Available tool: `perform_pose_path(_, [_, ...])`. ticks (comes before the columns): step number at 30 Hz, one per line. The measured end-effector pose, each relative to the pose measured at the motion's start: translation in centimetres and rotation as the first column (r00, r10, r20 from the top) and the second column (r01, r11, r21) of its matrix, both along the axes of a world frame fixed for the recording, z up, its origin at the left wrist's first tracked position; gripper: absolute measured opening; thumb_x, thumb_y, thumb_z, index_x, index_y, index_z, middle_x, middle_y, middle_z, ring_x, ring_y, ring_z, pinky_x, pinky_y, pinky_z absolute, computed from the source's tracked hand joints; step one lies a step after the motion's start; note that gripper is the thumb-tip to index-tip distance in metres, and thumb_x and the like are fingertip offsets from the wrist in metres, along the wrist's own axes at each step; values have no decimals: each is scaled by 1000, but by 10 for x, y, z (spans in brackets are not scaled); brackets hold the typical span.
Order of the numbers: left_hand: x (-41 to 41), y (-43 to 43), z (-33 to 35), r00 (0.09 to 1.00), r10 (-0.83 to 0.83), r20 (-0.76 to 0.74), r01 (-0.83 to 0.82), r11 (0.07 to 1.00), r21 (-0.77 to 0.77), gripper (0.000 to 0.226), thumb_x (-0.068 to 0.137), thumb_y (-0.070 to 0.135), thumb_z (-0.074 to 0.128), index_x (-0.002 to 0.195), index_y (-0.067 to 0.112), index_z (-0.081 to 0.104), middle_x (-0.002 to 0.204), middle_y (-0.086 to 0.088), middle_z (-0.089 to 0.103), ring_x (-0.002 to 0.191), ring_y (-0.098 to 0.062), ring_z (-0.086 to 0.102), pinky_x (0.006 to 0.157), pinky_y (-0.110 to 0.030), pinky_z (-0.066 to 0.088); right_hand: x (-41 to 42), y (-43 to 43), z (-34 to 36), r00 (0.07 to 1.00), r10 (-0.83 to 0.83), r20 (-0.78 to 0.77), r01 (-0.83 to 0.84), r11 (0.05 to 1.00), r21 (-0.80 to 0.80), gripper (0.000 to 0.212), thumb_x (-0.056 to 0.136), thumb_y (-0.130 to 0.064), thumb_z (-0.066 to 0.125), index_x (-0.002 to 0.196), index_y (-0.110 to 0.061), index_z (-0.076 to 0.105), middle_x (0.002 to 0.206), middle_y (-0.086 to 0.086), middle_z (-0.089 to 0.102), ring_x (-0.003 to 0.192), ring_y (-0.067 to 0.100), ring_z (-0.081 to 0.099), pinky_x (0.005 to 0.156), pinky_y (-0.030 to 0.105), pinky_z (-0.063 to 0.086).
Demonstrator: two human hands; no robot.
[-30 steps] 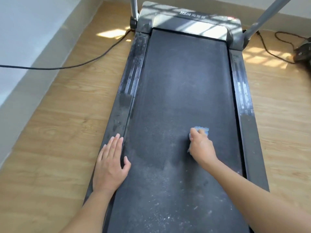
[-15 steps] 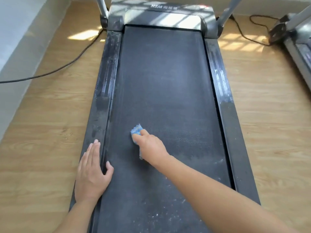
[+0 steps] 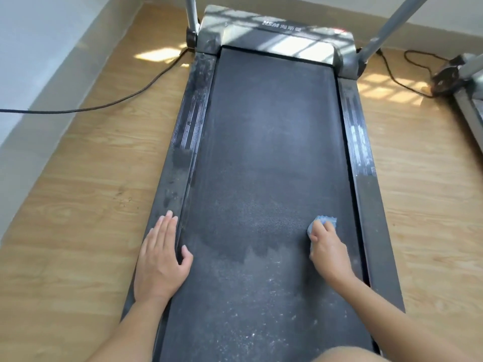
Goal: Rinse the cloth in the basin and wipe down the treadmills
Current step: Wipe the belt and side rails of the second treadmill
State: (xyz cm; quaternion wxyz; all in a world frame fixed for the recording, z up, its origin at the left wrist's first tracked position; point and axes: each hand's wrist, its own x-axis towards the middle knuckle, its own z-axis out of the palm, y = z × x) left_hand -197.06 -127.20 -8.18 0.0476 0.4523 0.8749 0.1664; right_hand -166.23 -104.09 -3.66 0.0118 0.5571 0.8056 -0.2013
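A treadmill with a dark belt (image 3: 269, 158) stretches away from me. My right hand (image 3: 328, 250) grips a small blue cloth (image 3: 326, 221) and presses it on the belt near the right side rail (image 3: 366, 199). Flat on the left side rail (image 3: 177, 165) lies my left hand (image 3: 160, 259), fingers straight, thumb on the belt edge. The belt is darker and damp-looking beyond my hands; nearer me it is dusty with white specks. No basin is in view.
A black power cable (image 3: 109, 103) runs across the wooden floor (image 3: 86, 194) at the left. Grey uprights (image 3: 392, 24) rise at the treadmill's front. Part of a second treadmill (image 3: 467, 82) shows at the right edge, with another cable (image 3: 400, 74) beside it.
My right hand swept the cloth from mid-right to the belt's left side, then back across to the right edge. The left hand stayed flat on the left rail.
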Motion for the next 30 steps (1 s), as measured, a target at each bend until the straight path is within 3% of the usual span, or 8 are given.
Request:
perform_pose_path(4, [-2, 0, 1, 1000, -2, -4, 2, 1000, 6, 73, 95, 33, 47, 164, 10, 36, 174, -1, 30, 162, -18, 26, 130, -45, 29, -113, -25, -1, 961, 259, -99, -264, 964, -42, 35, 75, 12, 40, 89, -19, 31, 91, -1, 34, 54, 31, 30, 52, 38, 32])
perform_pose_path(8, [-3, -5, -4, 1000, 10, -7, -9, 999, 43, 73, 93, 24, 49, 163, 9, 37, 174, -3, 31, 162, -21, 28, 128, -47, 32, -218, -82, -4, 858, 492, -150, -502, 864, -37, 27, 85, 4, 55, 104, -13, 44, 103, 10, 43, 59, 31, 40, 54, 39, 33])
perform_pose_path(11, [-5, -8, -7, 1000, 11, 11, -12, 998, 64, 71, 91, 21, 47, 160, 6, 39, 173, -7, 32, 160, -27, 30, 127, -50, 34, -240, -109, -6, 789, 585, -189, -599, 800, -22, 29, 91, -9, 65, 116, -10, 52, 110, 13, 49, 72, 35, 53, 56, 39, 37])
perform_pose_path(13, [-5, -8, -6, 1000, 8, 9, -9, 998, 69, 71, 90, 22, 45, 159, 5, 40, 173, -7, 32, 159, -29, 31, 126, -50, 34, -223, -101, -5, 774, 607, -181, -619, 786, -9, 26, 94, -6, 59, 119, -9, 55, 111, 14, 49, 76, 35, 50, 57, 40, 34])
perform_pose_path(17, [0, -4, -2, 1000, 18, 22, -19, 997, 71, 65, 90, 19, 49, 152, 3, 44, 171, -8, 35, 158, -32, 34, 124, -51, 35, -133, -55, 2, 852, 519, -69, -521, 853, -23, 38, 94, 2, 46, 126, -19, 51, 115, 12, 45, 79, 32, 44, 59, 41, 34])
perform_pose_path(21, [4, -2, 3, 997, 39, 65, -42, 999, 31, 67, 87, 1, 68, 150, 2, 46, 172, -7, 34, 158, -31, 33, 123, -56, 37, -5, 8, 11, 948, 297, 112, -300, 954, 9, 40, 87, 4, 48, 108, -27, 34, 108, 9, 41, 79, 39, 54, 58, 42, 33])
perform_pose_path(25, [6, 0, 3, 999, 33, 37, -33, 999, 24, 62, 89, 18, 55, 150, 4, 46, 172, -6, 33, 159, -30, 32, 124, -53, 37, 84, 32, 25, 953, 107, 285, -115, 993, 12, 43, 83, -2, 62, 98, -22, 28, 99, 3, 33, 68, 35, 46, 59, 44, 46])
perform_pose_path(30, [6, 7, 8, 999, 20, 39, -21, 999, 32, 65, 86, 24, 46, 149, 7, 48, 173, -4, 32, 160, -25, 30, 123, -50, 39, 92, -4, 11, 981, -142, 131, 140, 990, 18, 26, 86, 4, 49, 88, -18, 34, 90, 1, 38, 67, 39, 46, 61, 44, 40])
